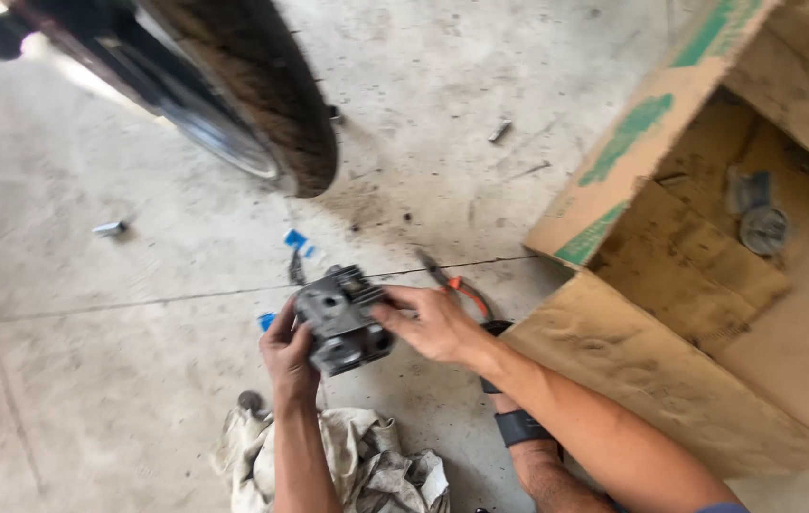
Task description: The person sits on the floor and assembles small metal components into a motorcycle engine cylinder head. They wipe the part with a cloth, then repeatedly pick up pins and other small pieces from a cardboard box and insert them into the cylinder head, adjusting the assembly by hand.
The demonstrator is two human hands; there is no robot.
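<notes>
Both hands grip a dark grey finned metal engine cylinder (pixel 343 318) just above the concrete floor (pixel 91 380), near the middle of the scene. The left hand (pixel 288 353) clasps its left side, fingers curled around the edge; the right hand (pixel 433 325) clamps its right side from above. A crumpled dirty white rag (pixel 376 465) lies on the floor just nearer. Orange-handled pliers (pixel 461 290) lie just right of the cylinder. A black rubber tyre (pixel 262 85) stands far left, and an open brown cardboard box (pixel 689 285) sits right.
</notes>
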